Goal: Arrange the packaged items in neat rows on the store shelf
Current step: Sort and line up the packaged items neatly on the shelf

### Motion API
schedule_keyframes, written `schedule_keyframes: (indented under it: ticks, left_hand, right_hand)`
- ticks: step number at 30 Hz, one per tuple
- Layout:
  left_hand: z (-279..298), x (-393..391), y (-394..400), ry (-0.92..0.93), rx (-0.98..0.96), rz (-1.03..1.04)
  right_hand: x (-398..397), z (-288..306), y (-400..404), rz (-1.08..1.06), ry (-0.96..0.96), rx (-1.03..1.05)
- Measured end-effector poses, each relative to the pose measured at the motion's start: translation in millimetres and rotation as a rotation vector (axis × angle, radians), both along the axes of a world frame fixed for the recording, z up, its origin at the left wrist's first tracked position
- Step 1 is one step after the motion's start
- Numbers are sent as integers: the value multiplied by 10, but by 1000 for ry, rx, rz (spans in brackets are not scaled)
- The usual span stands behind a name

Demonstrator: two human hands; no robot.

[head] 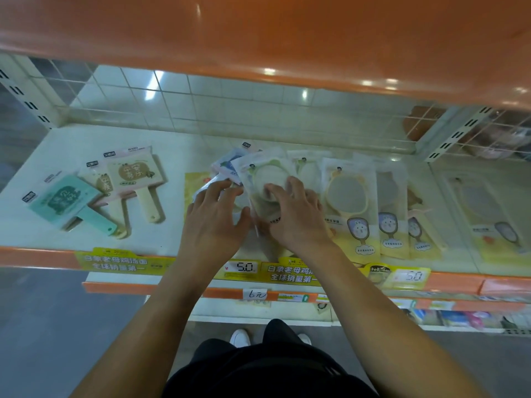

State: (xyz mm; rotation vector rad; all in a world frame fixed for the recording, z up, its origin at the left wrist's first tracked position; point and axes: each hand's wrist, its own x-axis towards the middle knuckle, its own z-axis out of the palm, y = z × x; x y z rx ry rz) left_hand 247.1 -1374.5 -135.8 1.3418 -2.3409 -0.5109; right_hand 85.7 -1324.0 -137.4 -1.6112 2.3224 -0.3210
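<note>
On the white store shelf (pixel 172 139), the clear plastic packet holding a pale green round mirror (pixel 265 175) lies tilted across a loose pile, just left of the row of yellow-bottomed packets with bunny pictures (pixel 349 202). To do this step well, I judge the tilted packet should be turned until its edges run parallel with that row, then slid beside it with the bottom edge level with the others at the shelf front; flat pressure suits slippery film better than a pinch.

The right hand (pixel 296 211) lies on the packet, its fingers (pixel 275 189) spread slightly apart and pressing down on the mirror's face, curled round nothing. The left hand (pixel 214 219) rests left of the packet, fingers loosely apart, fingertips touching the pile's edge; whether the thumb hooks under a packet I cannot tell. Far left of the packet, pastel paddle-shaped combs in card sleeves (pixel 94 193) lie fanned and untidy.
</note>
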Motion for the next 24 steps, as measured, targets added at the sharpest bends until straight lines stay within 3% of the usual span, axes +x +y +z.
schedule_keyframes:
  ticks: [7,15,24]
  left_hand:
    - [-48,60,29,13,-29,-22]
    - [-55,66,30,52,-72,-59]
    - [-69,130,59,48,-108,-85]
  right_hand:
    - [-50,-51,-32,-172,-111,-16]
    - [22,-15,-56,-119,-67,25]
    - [-8,-31,-16,-122,16,-131]
